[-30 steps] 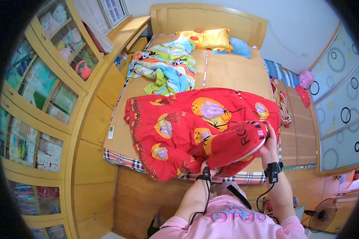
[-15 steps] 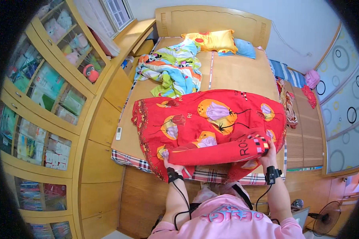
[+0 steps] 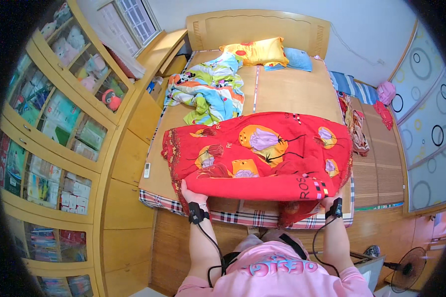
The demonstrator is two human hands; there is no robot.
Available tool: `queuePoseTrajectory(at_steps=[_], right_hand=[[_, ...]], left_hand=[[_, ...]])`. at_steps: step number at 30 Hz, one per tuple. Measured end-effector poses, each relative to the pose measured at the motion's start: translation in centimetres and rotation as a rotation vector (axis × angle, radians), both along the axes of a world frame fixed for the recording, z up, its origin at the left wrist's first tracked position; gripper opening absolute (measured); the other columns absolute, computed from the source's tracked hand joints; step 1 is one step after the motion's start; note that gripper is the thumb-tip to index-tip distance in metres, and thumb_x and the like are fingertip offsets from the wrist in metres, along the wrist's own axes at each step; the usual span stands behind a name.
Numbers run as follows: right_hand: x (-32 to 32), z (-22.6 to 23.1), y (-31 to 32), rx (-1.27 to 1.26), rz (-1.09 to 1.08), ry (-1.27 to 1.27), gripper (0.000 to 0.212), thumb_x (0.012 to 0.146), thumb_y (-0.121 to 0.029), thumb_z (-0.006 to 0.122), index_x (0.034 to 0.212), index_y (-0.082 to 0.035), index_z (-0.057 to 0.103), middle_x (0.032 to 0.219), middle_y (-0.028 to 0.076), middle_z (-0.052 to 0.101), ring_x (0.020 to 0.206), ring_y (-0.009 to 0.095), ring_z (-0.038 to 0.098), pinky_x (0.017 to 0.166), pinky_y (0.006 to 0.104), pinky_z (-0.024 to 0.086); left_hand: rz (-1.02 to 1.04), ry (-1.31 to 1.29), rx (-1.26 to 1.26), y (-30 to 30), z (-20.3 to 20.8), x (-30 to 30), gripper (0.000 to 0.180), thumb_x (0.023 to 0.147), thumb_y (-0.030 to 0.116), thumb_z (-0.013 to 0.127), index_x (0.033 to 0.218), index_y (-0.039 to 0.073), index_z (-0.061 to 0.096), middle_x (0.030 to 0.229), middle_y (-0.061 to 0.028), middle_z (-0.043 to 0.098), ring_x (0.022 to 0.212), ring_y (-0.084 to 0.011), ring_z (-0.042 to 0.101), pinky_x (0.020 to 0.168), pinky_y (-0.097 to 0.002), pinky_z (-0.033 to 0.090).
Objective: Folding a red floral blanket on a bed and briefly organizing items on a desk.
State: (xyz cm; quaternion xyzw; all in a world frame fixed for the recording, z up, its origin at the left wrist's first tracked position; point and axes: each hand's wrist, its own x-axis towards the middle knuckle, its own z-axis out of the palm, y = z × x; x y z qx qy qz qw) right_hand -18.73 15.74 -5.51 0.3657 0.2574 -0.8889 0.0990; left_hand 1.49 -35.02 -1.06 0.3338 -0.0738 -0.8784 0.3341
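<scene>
A red flowered bed sheet (image 3: 213, 153) lies spread across the foot of the bed, its near edge folded back in a long band. My left hand (image 3: 193, 194) is closed on the left end of that band. At the band's right end my right hand (image 3: 329, 201) grips the cloth, its fingers partly hidden by the fabric. Between the two hands the band is drawn fairly straight over the bed's near edge, and a loose part hangs down near my right hand. Each wrist wears a black strapped device with a cable.
On the bed's mat (image 3: 282, 94) lie a crumpled colourful quilt (image 3: 215, 91), a yellow pillow (image 3: 255, 52), a blue pillow (image 3: 298, 59) and a white remote control (image 3: 146, 170). Glass-door cabinets (image 3: 96, 173) line the left. A fan (image 3: 409, 267) stands at the lower right.
My left hand has moved left and up along the sheet's edge, and my right hand slightly down. The folded band between them is now wider and straighter.
</scene>
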Motion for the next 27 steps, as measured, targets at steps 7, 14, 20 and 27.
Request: queuePoseTrajectory(at_steps=[7,14,20,27], right_hand=[[3.1,-13.7,14.2,0.837,0.328,0.463,0.049,0.095,-0.026,0.042,0.135,0.001,0.050,0.126,0.013,0.061,0.114,0.028,0.060,0.102,0.0410,0.046],[-3.4,2.2,6.1,0.434,-0.117,0.325,0.044,0.087,-0.011,0.053,0.131,-0.004,0.052,0.128,0.014,0.060,0.114,0.032,0.061,0.101,0.0464,0.047],[-3.1,10.2,-11.2,1.694,0.622,1.209,0.037,0.064,0.005,0.057,0.101,-0.002,0.062,0.117,0.023,0.056,0.110,0.044,0.053,0.097,0.0466,0.045],[7.9,-1.8,-23.1,1.557,1.575,0.917,0.052,0.070,-0.020,0.067,0.122,-0.012,0.061,0.122,0.031,0.054,0.115,0.048,0.052,0.098,0.0523,0.045]], left_hand=[[-0.218,-0.055,0.085,3.2,-4.8,1.2,0.059,0.093,0.043,0.045,0.138,0.005,0.046,0.142,-0.0173,0.050,0.130,-0.0395,0.046,0.108,-0.0598,0.035],[-0.226,-0.011,0.223,4.5,-6.6,2.4,0.055,0.089,0.027,0.052,0.138,0.003,0.045,0.142,-0.0175,0.049,0.131,-0.0394,0.046,0.110,-0.0595,0.033],[-0.296,-0.119,0.147,3.6,-4.2,0.0,0.056,0.089,0.025,0.050,0.140,0.002,0.044,0.144,-0.0181,0.048,0.133,-0.0392,0.044,0.114,-0.0586,0.029],[-0.300,-0.135,0.137,-3.0,-6.0,1.4,0.059,0.092,0.053,0.045,0.129,0.008,0.055,0.132,-0.0106,0.059,0.121,-0.0348,0.054,0.101,-0.0578,0.042]])
